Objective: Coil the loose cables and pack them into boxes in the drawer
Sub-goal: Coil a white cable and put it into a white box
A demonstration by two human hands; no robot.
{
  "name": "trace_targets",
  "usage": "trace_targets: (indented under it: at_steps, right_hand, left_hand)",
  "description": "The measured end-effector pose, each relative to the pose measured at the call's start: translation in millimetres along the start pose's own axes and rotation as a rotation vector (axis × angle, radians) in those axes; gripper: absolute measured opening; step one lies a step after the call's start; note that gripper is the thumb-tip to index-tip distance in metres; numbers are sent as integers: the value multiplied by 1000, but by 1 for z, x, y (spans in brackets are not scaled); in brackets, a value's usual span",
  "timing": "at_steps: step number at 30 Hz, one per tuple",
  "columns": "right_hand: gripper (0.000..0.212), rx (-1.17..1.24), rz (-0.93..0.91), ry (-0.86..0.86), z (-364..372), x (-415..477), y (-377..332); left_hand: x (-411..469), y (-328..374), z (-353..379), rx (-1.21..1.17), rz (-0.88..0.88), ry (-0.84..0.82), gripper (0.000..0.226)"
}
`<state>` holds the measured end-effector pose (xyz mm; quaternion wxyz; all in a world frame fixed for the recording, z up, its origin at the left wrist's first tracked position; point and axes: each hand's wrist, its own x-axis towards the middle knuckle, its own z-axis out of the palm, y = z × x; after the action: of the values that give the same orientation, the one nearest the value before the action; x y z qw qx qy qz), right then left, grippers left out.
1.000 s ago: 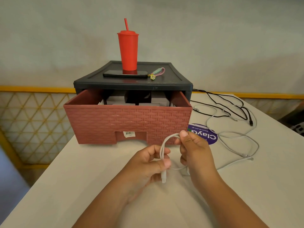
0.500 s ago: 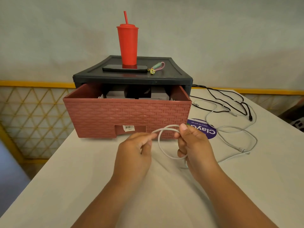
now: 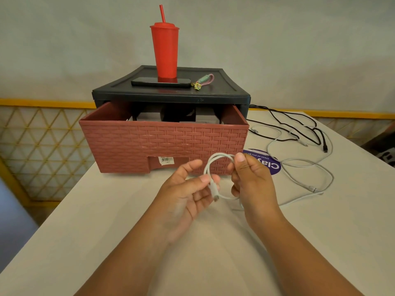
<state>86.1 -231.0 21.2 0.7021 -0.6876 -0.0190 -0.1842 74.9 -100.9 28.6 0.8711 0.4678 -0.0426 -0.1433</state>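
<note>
Both hands hold a white cable [image 3: 215, 162] in a small loop just in front of the drawer. My right hand [image 3: 252, 180] pinches the top of the loop. My left hand [image 3: 188, 189] holds the cable near its plug end between thumb and fingers. The rest of this cable trails right across the table to a loose loop [image 3: 307, 174]. The red-brown drawer [image 3: 164, 144] with a brick pattern stands pulled out of its black case [image 3: 171, 95]; white and dark boxes [image 3: 205, 117] show inside it. Black cables [image 3: 299, 127] lie tangled at the right rear.
A red tumbler with a straw [image 3: 164, 50], a dark phone [image 3: 160, 82] and a keychain strap [image 3: 203, 81] sit on the case. A purple round sticker [image 3: 269, 163] lies beside the drawer. The table edge falls away on the left, above a yellow lattice railing [image 3: 42, 146].
My left hand has turned palm-up and brought the cable's plug end down to the loop, which is now tighter. My right hand stays pinching the top.
</note>
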Motion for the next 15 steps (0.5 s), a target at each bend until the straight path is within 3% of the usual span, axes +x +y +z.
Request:
trace_targets:
  at_steps: [3,8,10,12,15]
  right_hand:
    - [34,10,-9,2,-2,1,0]
    - [26,-21,-84,-37,-2,0,0]
    - [23,-49,-111,-73,-2,0,0]
    - [19,-104,-149,-152,-2,-1,1]
    - [18,-155,-188,-272,1,-5,3]
  left_hand:
    - [-2,3,-1,-75,-19,-92,38]
    - [-2,4,-4,106,-106,-107,23]
    - [-1,4,-4,129,-148,-99,37]
    - [0,4,-4,93,-195,-116,50]
    - [-1,5,-5,-83,-254,-180,40]
